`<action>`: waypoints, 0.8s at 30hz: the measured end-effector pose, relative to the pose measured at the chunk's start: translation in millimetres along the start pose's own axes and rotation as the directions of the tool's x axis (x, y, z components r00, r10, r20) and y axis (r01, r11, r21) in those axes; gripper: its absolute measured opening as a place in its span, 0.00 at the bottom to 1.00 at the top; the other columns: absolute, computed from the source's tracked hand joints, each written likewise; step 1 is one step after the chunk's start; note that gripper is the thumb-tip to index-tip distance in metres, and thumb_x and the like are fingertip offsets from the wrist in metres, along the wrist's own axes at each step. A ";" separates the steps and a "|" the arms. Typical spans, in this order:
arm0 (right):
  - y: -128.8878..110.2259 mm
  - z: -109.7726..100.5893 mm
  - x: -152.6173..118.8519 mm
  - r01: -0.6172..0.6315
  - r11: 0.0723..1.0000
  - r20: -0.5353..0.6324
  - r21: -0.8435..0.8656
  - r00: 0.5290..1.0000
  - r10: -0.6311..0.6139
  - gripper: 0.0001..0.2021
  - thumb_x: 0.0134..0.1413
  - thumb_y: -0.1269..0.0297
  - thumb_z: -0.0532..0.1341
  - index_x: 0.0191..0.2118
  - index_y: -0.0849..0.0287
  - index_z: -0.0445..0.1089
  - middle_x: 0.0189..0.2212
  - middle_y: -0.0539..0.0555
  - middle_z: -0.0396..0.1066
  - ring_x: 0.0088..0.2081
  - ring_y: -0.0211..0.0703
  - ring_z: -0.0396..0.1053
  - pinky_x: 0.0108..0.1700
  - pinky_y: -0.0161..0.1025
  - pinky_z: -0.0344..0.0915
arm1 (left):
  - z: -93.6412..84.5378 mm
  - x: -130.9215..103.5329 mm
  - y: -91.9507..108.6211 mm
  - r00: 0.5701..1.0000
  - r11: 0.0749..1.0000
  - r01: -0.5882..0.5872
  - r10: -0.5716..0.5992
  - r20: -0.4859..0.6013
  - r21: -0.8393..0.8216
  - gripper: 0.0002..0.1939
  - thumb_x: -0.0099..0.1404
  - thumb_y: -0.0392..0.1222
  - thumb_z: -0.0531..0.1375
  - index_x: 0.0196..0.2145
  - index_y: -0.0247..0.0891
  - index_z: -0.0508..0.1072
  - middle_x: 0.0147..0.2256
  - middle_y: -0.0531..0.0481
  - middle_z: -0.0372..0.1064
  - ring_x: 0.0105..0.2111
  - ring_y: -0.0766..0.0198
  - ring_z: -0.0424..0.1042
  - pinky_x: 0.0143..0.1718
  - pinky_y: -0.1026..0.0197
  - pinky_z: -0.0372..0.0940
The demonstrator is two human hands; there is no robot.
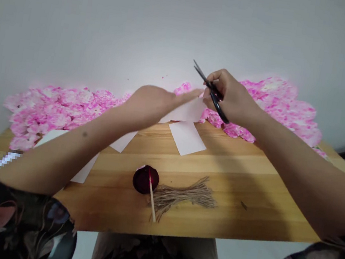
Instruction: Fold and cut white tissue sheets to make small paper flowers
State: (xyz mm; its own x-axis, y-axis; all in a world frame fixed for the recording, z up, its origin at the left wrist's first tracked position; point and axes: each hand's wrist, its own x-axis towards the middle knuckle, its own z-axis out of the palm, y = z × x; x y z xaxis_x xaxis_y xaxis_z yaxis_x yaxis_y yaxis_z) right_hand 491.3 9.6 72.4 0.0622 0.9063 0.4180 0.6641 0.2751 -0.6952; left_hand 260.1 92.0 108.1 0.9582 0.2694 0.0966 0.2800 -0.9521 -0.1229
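A pair of black-handled scissors [215, 93] is in my right hand [229, 97], blades pointing up and left. The fingertips of that hand are close to the corner of a raised white sheet of paper [186, 109]. My left hand [153, 104] grips the same paper from the left, its fingers reaching along the upper edge toward the scissors. Part of its grip is hidden behind the back of the hand. Just below, another white paper piece [187, 138] lies flat on the wooden table [219, 162].
Pink artificial flowers [62, 106] line the back left of the table, with more pink flowers [282, 107] at the right. Nearer me sit a dark red cup [139, 181], a thin stick [152, 202] leaning in it, and a bundle of brown twigs [187, 194]. White paper [123, 141] lies by my left forearm.
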 end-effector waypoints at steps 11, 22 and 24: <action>41.8 25.7 -73.0 0.007 0.896 0.275 -0.444 0.953 0.129 0.14 0.55 0.66 0.57 0.48 0.52 0.68 0.36 0.53 0.76 0.32 0.45 0.72 0.29 0.36 0.58 | 64.4 -20.2 -14.2 0.980 0.746 0.183 -0.090 0.176 -0.641 0.21 0.70 0.47 0.49 0.54 0.39 0.70 0.38 0.48 0.76 0.32 0.66 0.71 0.35 0.64 0.62; 12.8 15.8 -70.3 0.098 0.901 0.171 -0.423 0.985 -0.027 0.15 0.52 0.66 0.58 0.46 0.51 0.69 0.42 0.54 0.75 0.40 0.50 0.73 0.37 0.42 0.65 | 126.1 27.6 -24.9 0.965 0.530 0.191 -0.256 0.059 -0.826 0.17 0.59 0.50 0.61 0.43 0.38 0.76 0.42 0.42 0.74 0.42 0.55 0.69 0.43 0.58 0.60; 7.7 13.3 -71.7 0.110 0.902 0.144 -0.417 0.988 -0.054 0.14 0.51 0.66 0.58 0.46 0.51 0.70 0.41 0.55 0.75 0.40 0.51 0.73 0.38 0.44 0.66 | 128.7 31.9 -27.4 0.970 0.439 0.190 -0.220 0.100 -0.878 0.20 0.59 0.52 0.61 0.45 0.38 0.75 0.44 0.41 0.74 0.44 0.55 0.69 0.42 0.59 0.61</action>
State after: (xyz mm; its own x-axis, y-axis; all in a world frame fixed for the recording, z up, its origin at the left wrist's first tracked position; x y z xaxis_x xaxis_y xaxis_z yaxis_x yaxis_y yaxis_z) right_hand 482.1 -49.0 29.2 -0.0814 0.9269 0.3663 0.9169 0.2137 -0.3371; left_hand 290.6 145.3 -12.6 0.8739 0.4857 0.0224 0.2531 -0.4938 0.8319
